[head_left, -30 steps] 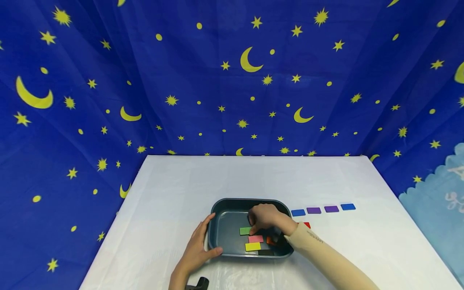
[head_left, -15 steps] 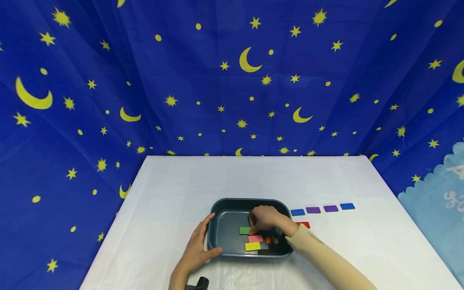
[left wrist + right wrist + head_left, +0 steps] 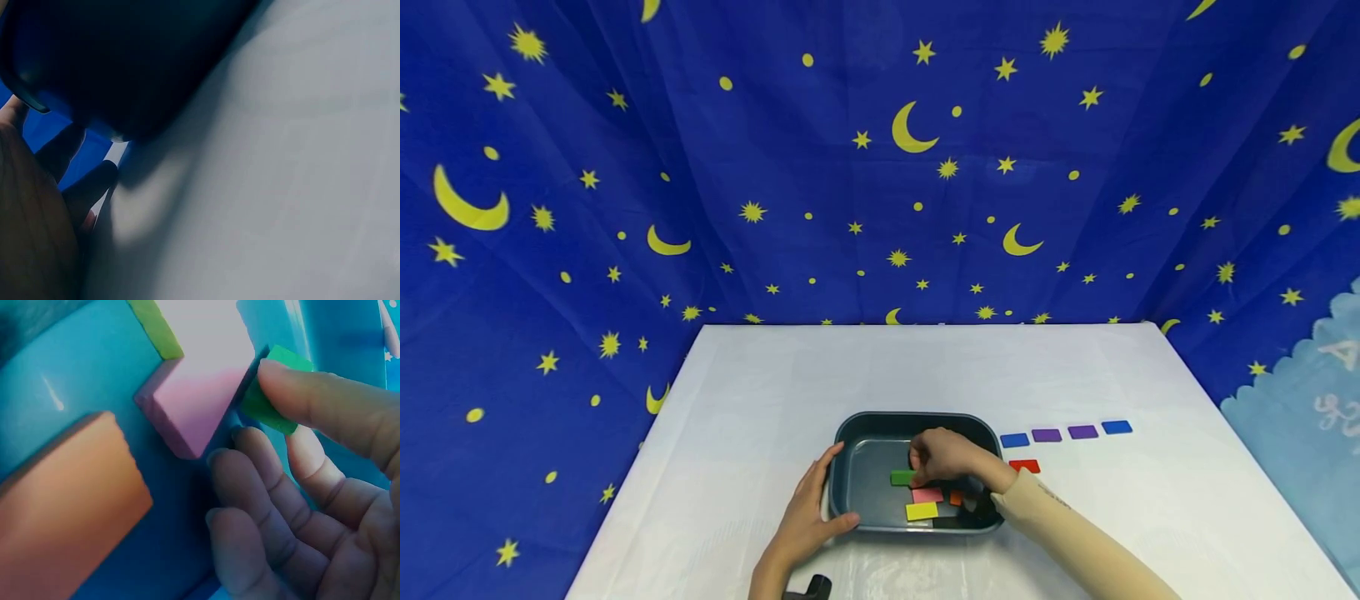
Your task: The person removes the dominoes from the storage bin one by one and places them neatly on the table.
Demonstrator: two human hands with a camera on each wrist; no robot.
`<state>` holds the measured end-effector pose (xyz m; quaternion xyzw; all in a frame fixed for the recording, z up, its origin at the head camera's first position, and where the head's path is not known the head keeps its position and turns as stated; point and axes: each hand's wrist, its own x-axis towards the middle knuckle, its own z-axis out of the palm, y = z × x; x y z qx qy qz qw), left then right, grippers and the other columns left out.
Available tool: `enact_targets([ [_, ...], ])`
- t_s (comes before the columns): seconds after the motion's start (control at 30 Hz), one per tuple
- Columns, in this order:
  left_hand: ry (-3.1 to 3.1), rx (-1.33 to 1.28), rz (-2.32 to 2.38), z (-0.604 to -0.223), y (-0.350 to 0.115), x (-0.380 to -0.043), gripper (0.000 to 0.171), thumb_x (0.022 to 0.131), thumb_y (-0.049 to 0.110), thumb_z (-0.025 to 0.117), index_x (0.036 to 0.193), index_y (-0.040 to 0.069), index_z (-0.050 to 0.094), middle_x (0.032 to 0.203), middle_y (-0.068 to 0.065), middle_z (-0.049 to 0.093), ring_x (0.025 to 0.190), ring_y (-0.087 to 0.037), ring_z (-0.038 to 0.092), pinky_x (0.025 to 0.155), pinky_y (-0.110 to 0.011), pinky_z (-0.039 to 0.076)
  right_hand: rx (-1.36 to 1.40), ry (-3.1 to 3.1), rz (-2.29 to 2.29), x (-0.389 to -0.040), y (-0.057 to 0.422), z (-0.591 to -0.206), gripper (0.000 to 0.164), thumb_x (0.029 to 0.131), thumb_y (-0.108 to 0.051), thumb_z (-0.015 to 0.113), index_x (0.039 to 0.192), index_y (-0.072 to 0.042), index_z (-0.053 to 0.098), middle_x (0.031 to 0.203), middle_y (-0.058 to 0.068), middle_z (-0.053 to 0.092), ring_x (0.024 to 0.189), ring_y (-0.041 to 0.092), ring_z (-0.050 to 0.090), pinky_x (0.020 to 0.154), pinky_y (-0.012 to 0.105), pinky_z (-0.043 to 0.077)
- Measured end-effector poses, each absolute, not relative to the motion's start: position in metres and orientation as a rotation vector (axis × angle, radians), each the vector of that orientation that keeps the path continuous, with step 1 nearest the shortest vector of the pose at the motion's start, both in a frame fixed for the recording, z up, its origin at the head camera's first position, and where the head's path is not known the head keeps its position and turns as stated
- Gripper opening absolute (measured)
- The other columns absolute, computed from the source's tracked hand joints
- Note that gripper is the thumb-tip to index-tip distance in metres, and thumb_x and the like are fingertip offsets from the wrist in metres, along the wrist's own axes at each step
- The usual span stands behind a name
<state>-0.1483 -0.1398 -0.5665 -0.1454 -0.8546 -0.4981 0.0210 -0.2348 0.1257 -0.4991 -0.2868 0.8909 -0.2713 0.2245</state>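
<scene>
In the head view, my left hand [image 3: 805,515] spreads round the left front corner of a dark rectangular tray [image 3: 857,527]. Its thumb is at the front rim and its fingers lie along the left wall. My right hand [image 3: 946,457] reaches into the tray and pinches a green domino block [image 3: 901,477] between thumb and index finger. The right wrist view shows the green block tilted on edge, the other fingers loosely bent below it. Beside it on the tray floor lie a pink block [image 3: 927,496], a yellow block [image 3: 922,511] and an orange block [image 3: 956,497].
To the tray's right, blue blocks [image 3: 1014,440] and purple blocks [image 3: 1047,435] form a spaced row on the white table [image 3: 775,375]. A red block [image 3: 1024,466] lies nearer, beside the right forearm. A blue starry cloth [image 3: 820,167] hangs behind the table.
The green block has tipped up onto its edge in my right fingers and shifted slightly left with the hand. My left hand stays in place at the tray.
</scene>
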Motion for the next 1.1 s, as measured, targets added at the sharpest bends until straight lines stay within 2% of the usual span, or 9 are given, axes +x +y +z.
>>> enact_targets([
  [0.7, -2.66, -0.455, -1.559, -0.567, -0.14, -0.148, 0.091, 0.072, 0.046, 0.073, 0.148, 0.04, 0.025, 0.151, -0.012, 0.03, 0.134, -0.046, 0.024, 0.096, -0.071, 0.024, -0.733, 2.4, -0.962, -0.233, 0.135, -0.492, 0.019, 0.079, -0.015, 0.077, 0.077, -0.013, 0.058, 0.064, -0.007, 0.061, 0.055, 0.013, 0.061, 0.05, 0.027, 0.048],
  [1.1, -2.661, -0.445, -1.564, -0.567, -0.14, -0.149, 0.092, 0.071, 0.046, 0.074, 0.148, 0.041, 0.025, 0.151, -0.01, 0.029, 0.135, -0.044, 0.022, 0.097, -0.07, 0.023, -0.748, 2.508, -1.122, -0.239, 0.166, -0.462, 0.014, 0.088, -0.017, 0.069, 0.091, -0.009, 0.058, 0.068, -0.003, 0.058, 0.053, 0.011, 0.053, 0.05, 0.027, 0.046],
])
